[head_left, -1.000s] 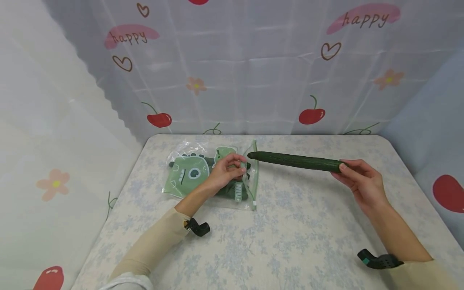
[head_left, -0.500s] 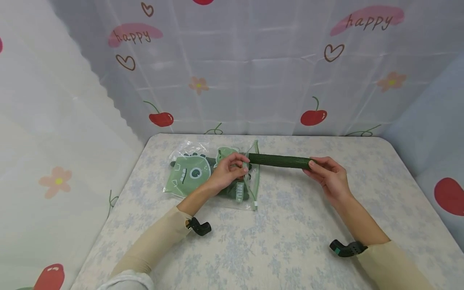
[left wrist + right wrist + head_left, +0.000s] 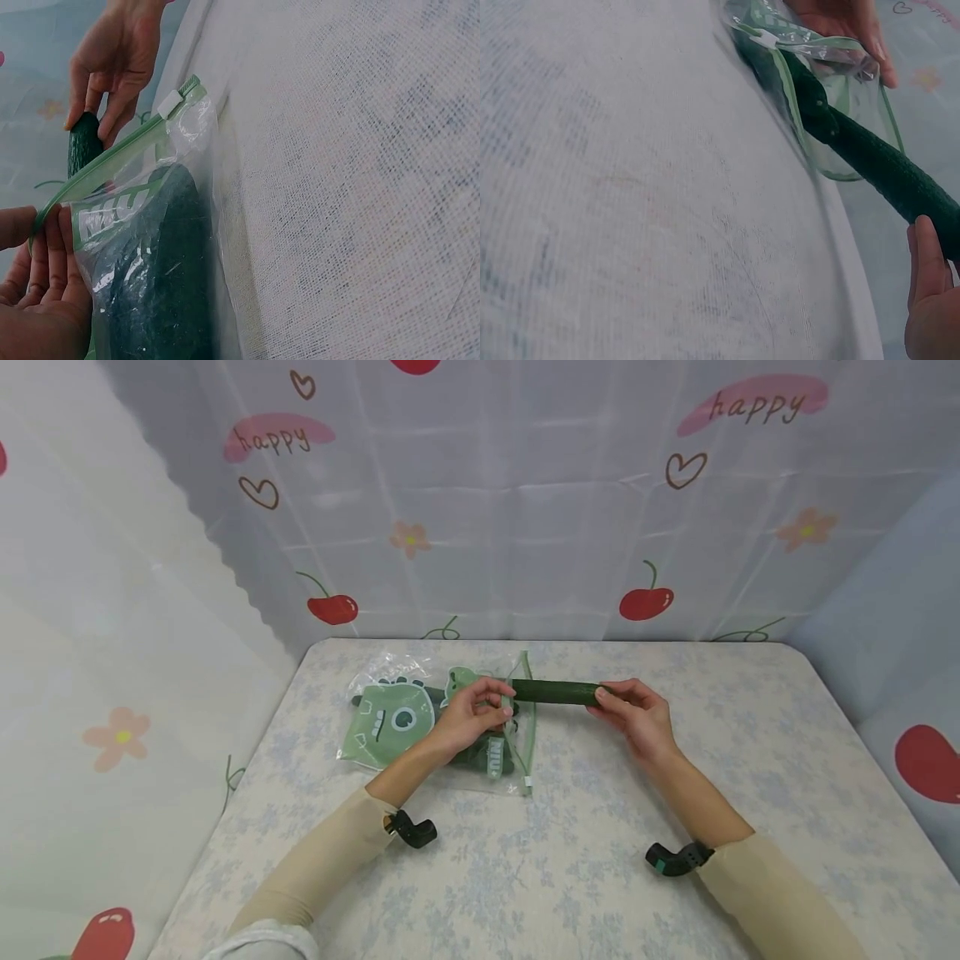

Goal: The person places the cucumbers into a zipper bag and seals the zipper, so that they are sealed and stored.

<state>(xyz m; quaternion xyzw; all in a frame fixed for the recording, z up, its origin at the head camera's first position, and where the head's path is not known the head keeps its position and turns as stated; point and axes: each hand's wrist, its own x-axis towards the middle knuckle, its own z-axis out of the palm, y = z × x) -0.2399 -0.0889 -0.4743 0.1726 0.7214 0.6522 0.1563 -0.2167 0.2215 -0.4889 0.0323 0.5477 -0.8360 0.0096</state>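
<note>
A clear zip bag (image 3: 397, 722) with a green cartoon monster print lies on the table, its green-edged mouth facing right. My left hand (image 3: 467, 724) pinches the upper lip of that mouth and lifts it. The rear end of a long dark green cucumber (image 3: 555, 692) is held between the thumb and fingers of my right hand (image 3: 641, 727). Its front part lies inside the bag, partly hidden by the print and my left hand. Another dark green cucumber (image 3: 169, 270) shows inside the bag in the left wrist view. The white slider (image 3: 171, 103) sits at the near end of the zip.
A table (image 3: 480, 877) with a pale blue floral cloth lies under the bag and both arms. Behind it hangs a curtain (image 3: 495, 527) printed with cherries, hearts and flowers. A black camera mount is strapped on each wrist.
My right hand has moved left, sliding the cucumber from just outside the bag's mouth well into it. My left hand keeps its hold on the bag's lip.
</note>
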